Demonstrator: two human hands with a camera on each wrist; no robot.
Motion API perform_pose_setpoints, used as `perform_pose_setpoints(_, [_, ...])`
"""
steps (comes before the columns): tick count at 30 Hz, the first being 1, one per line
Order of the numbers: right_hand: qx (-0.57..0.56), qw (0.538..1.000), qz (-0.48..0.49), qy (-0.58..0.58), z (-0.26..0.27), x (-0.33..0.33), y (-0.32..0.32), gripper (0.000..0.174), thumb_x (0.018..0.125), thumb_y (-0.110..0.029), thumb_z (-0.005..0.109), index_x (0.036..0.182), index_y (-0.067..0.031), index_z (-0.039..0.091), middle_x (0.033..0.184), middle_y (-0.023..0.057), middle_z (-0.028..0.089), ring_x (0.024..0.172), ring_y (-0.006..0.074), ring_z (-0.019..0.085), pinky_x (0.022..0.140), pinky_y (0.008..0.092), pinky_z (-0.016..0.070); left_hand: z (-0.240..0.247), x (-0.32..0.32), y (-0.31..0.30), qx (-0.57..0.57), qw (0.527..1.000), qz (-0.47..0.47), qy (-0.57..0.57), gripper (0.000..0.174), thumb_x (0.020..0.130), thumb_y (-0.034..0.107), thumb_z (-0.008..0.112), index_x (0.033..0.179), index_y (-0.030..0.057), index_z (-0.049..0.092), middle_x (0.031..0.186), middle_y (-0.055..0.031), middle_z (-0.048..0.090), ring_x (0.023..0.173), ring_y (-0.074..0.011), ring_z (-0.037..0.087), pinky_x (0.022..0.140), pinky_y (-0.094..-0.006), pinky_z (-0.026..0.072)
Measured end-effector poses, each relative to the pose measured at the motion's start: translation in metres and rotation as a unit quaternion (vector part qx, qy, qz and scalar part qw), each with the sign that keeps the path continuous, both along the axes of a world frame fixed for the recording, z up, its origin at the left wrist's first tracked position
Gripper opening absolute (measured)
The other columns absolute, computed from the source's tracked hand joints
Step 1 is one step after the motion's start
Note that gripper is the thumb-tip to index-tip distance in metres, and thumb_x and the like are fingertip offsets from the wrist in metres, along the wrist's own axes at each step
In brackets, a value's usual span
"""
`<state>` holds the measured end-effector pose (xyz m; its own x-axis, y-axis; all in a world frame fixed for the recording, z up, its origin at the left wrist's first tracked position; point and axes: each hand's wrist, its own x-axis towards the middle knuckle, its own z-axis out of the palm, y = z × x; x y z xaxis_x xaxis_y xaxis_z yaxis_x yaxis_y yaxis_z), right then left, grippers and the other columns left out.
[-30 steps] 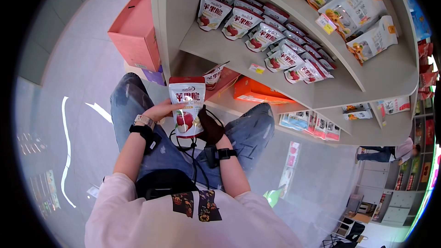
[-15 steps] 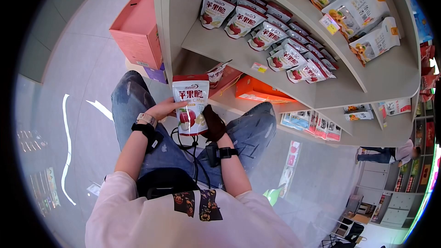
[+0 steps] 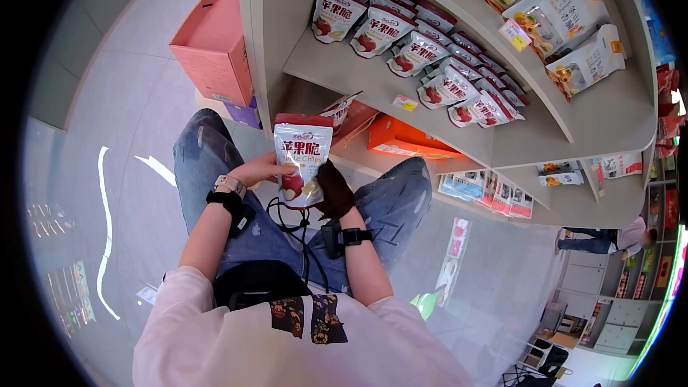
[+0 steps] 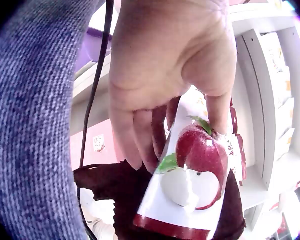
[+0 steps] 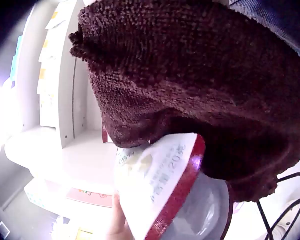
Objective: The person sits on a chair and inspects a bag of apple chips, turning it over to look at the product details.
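Observation:
A white pouch of apple chips with a red top band stands upright between both hands in front of the lap. My left hand pinches its left side, thumb on the printed front and fingers behind. A dark brown cloth covers my right hand, which holds it against the pouch's right edge; the fingers are hidden under the cloth. In the left wrist view, the cloth also shows behind the pouch. Another apple chips pouch leans on the low shelf just behind.
More apple chips pouches stand in rows on the shelf ahead. Larger snack bags fill the shelf above. An orange box sits on the lower shelf, a pink box to the left. Black cords hang at the lap.
The pouch and both hands have moved slightly right and up. The cloth-covered hand has shifted a little along the pouch's right edge.

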<state>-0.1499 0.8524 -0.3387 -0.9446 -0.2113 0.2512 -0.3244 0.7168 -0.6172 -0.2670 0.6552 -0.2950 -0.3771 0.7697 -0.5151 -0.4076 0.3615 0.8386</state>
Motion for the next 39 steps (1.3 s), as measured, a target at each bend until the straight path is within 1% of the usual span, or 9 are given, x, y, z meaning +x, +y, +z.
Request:
perform_pose_setpoints(5, [-0.048, 0.975, -0.094, -0.197, 0.004, 0.004, -0.003, 0.061, 0.062, -0.014, 0.065, 0.115, -0.0001, 0.038, 0.107, 0.0244, 0.044, 0.097, 0.0414, 0.046, 0.083, 0.0423, 0.0403, 0.0, 0.001, 0.001, 0.006, 1.0, -0.006, -0.01, 0.049, 0.079, 0.028, 0.062, 0.119, 0.0047, 0.046, 0.107, -0.0034, 0.055, 0.09, -0.0103, 0.05, 0.073, -0.0236, 0.0414])
perform_pose_setpoints(9, [-0.023, 0.999, -0.044, -0.012, -0.03, -0.001, 0.002, 0.075, 0.058, -0.017, 0.07, 0.121, -0.0006, 0.033, 0.108, 0.0239, 0.046, 0.101, 0.0404, 0.045, 0.086, 0.0386, 0.0397, -0.012, 0.0, 0.0, 0.011, 1.0, -0.002, -0.015, 0.05, 0.079, 0.028, 0.062, 0.12, 0.0042, 0.045, 0.11, -0.0051, 0.054, 0.095, -0.0119, 0.05, 0.078, -0.0248, 0.0409])
perform_pose_setpoints(11, [0.003, 1.0, -0.017, -0.012, 0.01, -0.003, -0.003, 0.076, 0.059, -0.018, 0.07, 0.122, -0.0008, 0.031, 0.109, 0.0242, 0.046, 0.102, 0.0404, 0.045, 0.087, 0.0385, 0.0393, -0.009, 0.0, 0.0, 0.0, 1.0, -0.002, -0.015, 0.05, 0.08, 0.027, 0.061, 0.12, 0.0037, 0.045, 0.111, -0.0058, 0.054, 0.097, -0.0126, 0.05, 0.081, -0.0259, 0.0405])
perform_pose_setpoints(14, [-0.015, 1.0, -0.024, 0.007, 0.018, -0.003, -0.005, 0.045, 0.064, -0.013, 0.063, 0.102, 0.0005, 0.043, 0.101, 0.0239, 0.045, 0.096, 0.0414, 0.046, 0.078, 0.045, 0.0409, -0.008, 0.0, 0.001, -0.012, 1.0, -0.003, -0.015, 0.05, 0.08, 0.027, 0.061, 0.12, 0.0029, 0.044, 0.112, -0.0061, 0.054, 0.098, -0.0129, 0.05, 0.082, -0.0265, 0.0404])
perform_pose_setpoints(17, [-0.059, 0.987, -0.077, -0.129, 0.018, 0.001, -0.006, 0.041, 0.066, -0.012, 0.061, 0.101, 0.0009, 0.043, 0.097, 0.0238, 0.047, 0.092, 0.0411, 0.049, 0.074, 0.0431, 0.0429, -0.008, 0.001, 0.001, -0.017, 1.0, 0.001, -0.022, 0.05, 0.08, 0.028, 0.061, 0.12, 0.002, 0.044, 0.112, -0.006, 0.054, 0.097, -0.013, 0.05, 0.083, -0.0264, 0.0403])
perform_pose_setpoints(20, [-0.081, 0.975, -0.122, -0.168, 0.005, 0.0, -0.005, 0.037, 0.068, -0.01, 0.059, 0.1, 0.0006, 0.044, 0.093, 0.0239, 0.048, 0.087, 0.0406, 0.051, 0.071, 0.0421, 0.0442, -0.01, 0.001, 0.002, -0.011, 0.999, 0.003, -0.031, 0.052, 0.079, 0.029, 0.062, 0.119, 0.0012, 0.044, 0.112, -0.0062, 0.053, 0.099, -0.013, 0.049, 0.084, -0.0264, 0.0397])
perform_pose_setpoints(23, [-0.108, 0.978, -0.133, -0.116, -0.007, -0.003, -0.007, 0.035, 0.069, -0.008, 0.057, 0.101, 0.0, 0.044, 0.095, 0.0239, 0.048, 0.088, 0.0411, 0.05, 0.071, 0.0434, 0.0441, -0.003, 0.002, 0.002, -0.026, 0.999, -0.01, -0.032, 0.055, 0.079, 0.03, 0.062, 0.12, 0.0, 0.043, 0.114, -0.0071, 0.053, 0.102, -0.0138, 0.048, 0.088, -0.0273, 0.038])
perform_pose_setpoints(29, [-0.062, 0.996, -0.066, 0.021, 0.003, -0.005, -0.005, 0.039, 0.064, -0.005, 0.058, 0.1, 0.0008, 0.043, 0.097, 0.0235, 0.047, 0.087, 0.0426, 0.048, 0.07, 0.0446, 0.0437, -0.01, 0.002, 0.001, -0.031, 0.998, -0.026, -0.043, 0.059, 0.077, 0.031, 0.064, 0.121, -0.002, 0.042, 0.117, -0.0094, 0.051, 0.106, -0.0163, 0.046, 0.093, -0.029, 0.0339])
perform_pose_setpoints(39, [-0.053, 0.988, -0.13, -0.056, -0.001, 0.0, -0.003, 0.038, 0.063, -0.005, 0.057, 0.098, -0.0006, 0.044, 0.093, 0.0223, 0.047, 0.085, 0.0419, 0.048, 0.068, 0.0439, 0.0429, 0.002, 0.004, 0.003, -0.031, 0.998, -0.019, -0.045, 0.059, 0.078, 0.03, 0.063, 0.122, -0.0024, 0.04, 0.119, -0.0101, 0.05, 0.108, -0.0164, 0.045, 0.096, -0.0291, 0.0319])
